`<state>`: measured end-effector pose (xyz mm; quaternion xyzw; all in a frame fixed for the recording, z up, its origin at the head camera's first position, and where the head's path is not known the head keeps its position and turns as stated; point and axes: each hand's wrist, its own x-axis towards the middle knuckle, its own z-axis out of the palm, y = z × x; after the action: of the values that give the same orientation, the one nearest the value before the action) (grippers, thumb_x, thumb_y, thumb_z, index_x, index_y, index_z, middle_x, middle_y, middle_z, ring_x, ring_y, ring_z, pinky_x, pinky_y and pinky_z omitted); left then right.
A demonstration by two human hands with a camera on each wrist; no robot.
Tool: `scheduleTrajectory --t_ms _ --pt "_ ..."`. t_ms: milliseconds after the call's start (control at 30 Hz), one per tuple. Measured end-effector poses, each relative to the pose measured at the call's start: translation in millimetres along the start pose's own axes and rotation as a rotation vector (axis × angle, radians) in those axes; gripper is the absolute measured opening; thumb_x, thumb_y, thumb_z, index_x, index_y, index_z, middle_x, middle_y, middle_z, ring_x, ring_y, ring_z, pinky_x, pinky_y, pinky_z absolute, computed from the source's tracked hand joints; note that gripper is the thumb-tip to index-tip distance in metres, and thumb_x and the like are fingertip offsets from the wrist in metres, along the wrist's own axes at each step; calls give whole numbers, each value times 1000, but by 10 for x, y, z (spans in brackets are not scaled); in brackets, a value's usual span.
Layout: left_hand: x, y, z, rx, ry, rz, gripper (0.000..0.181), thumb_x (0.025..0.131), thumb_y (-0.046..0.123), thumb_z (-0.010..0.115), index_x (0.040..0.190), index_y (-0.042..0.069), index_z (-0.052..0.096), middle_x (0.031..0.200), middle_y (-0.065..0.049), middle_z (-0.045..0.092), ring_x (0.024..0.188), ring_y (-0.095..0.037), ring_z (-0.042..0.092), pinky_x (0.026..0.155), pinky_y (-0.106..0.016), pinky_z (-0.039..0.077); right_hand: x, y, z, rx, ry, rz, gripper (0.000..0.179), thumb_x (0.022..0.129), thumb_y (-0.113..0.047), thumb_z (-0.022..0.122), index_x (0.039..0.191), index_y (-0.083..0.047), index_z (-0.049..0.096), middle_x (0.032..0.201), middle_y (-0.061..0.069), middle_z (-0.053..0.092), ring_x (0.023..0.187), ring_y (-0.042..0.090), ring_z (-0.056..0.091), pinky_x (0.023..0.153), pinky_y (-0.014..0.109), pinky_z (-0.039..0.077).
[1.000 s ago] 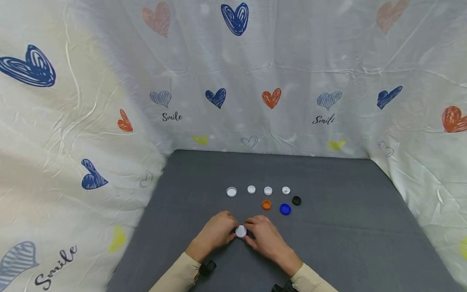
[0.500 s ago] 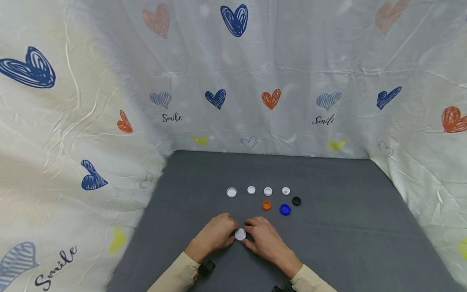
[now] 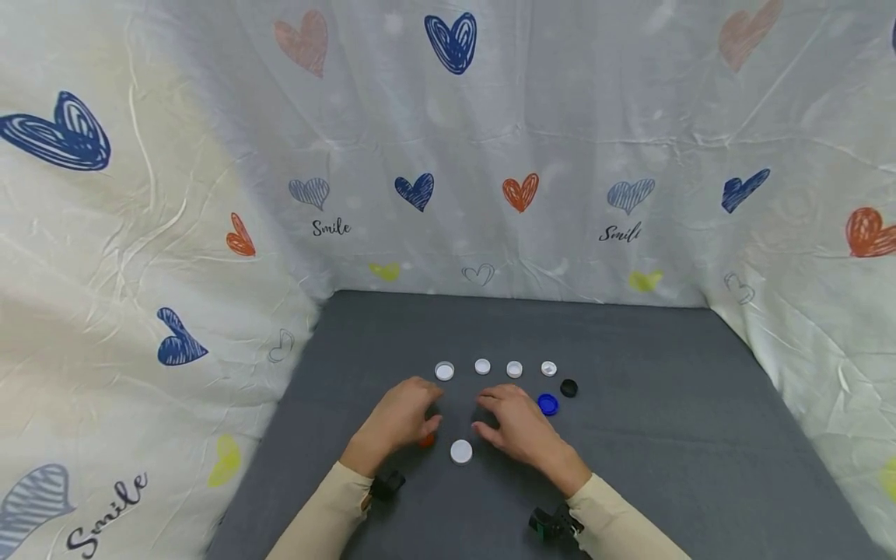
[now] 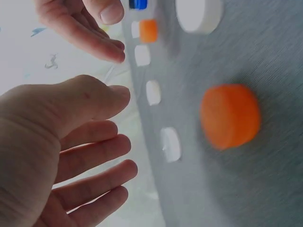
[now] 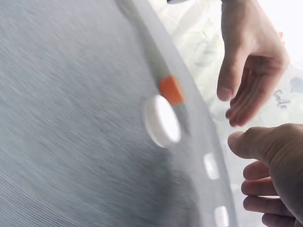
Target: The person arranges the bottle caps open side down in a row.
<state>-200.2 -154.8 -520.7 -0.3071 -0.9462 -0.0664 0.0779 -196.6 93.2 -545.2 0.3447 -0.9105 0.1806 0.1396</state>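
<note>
On the dark grey cloth between my hands lies a white bottle cap (image 3: 461, 452), released by both of them. My left hand (image 3: 400, 418) hovers over the cloth, thumb apart from its loosely bent fingers. An orange bottle cap (image 4: 231, 117) shows large in the left wrist view; the left thumb partly covers it in the head view. My right hand (image 3: 521, 424) is raised opposite, fingers relaxed and holding nothing. Beyond it a second orange cap (image 4: 148, 30) shows in the left wrist view, hidden by the right hand in the head view.
A row of white caps (image 3: 482, 366) lies farther back on the grey table cloth (image 3: 630, 467). A blue cap (image 3: 548, 404) and a black cap (image 3: 569, 387) lie right of the right hand. A heart-patterned curtain (image 3: 560, 93) surrounds the table's back and sides.
Both hands have let go of the white cap and moved apart and forward. The orange cap by the left thumb has come into view; the other is now covered by the right hand.
</note>
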Motion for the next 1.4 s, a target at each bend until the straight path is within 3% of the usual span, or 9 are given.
scheduleTrajectory --t_ms 200,433,700,933,1400 --pt "114 -113 -147 -7 12 -58 40 83 31 81 117 11 72 107 -1 74 101 -21 67 88 -38 56 212 97 -74 -28 -23 -11 42 88 -38 76 117 -9 73 118 4 71 114 23 64 102 43 49" --pt "198 -195 -195 -19 -5 -104 47 84 35 82 122 9 71 115 -4 73 106 -22 68 91 -39 56 410 183 -43 -36 -41 -32 42 87 -37 77 119 -10 73 119 6 71 114 25 65 104 45 48" --pt "280 -285 -137 -61 27 -135 45 83 34 83 120 10 72 115 -5 74 105 -23 70 89 -40 57 612 250 33 -43 -20 -46 44 84 -35 81 117 -7 73 118 7 72 113 26 65 103 45 47" --pt "369 -345 -94 -85 34 -144 45 81 32 85 118 7 73 114 -8 74 102 -25 71 86 -42 58 745 302 100 -36 -70 -45 44 86 -35 79 118 -5 73 117 7 73 113 26 66 105 44 47" --pt "473 -451 32 -83 -38 -217 43 83 34 83 118 11 74 112 -6 75 102 -24 70 86 -41 57 921 338 174 -46 -89 -51 38 85 -31 81 111 -5 74 108 7 74 104 26 69 98 44 51"
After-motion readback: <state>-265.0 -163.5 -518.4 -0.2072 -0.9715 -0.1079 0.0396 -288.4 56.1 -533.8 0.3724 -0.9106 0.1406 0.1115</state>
